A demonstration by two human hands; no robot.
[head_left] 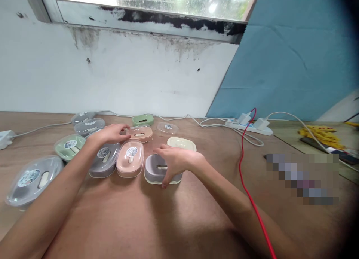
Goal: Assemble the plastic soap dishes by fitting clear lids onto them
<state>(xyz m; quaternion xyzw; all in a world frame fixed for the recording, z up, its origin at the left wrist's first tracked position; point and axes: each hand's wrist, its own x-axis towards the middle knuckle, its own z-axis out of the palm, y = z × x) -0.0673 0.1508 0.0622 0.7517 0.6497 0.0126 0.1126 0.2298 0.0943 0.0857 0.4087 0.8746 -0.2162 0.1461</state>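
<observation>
My right hand (179,160) spans a grey-purple plastic box (153,169) with a slot in its top. Its thumb presses the front edge and its fingers lie over the back, so the hand is closed on the box. Further back, my left hand (114,133) has curled fingers at the left end of a slotted pink box (143,134), with thumb and forefinger either side of that end. A pink box under a clear cover (130,158) stands between the hands, a round sticker on top. Behind my right hand lies a cream oval piece (183,142).
Covered boxes in grey (36,178) and green (66,145) stand left, with several more around. A slotted green box (143,119) and a loose clear cover (167,128) lie near the wall. A red cable (243,176) runs from the power strip (263,128) past my right forearm.
</observation>
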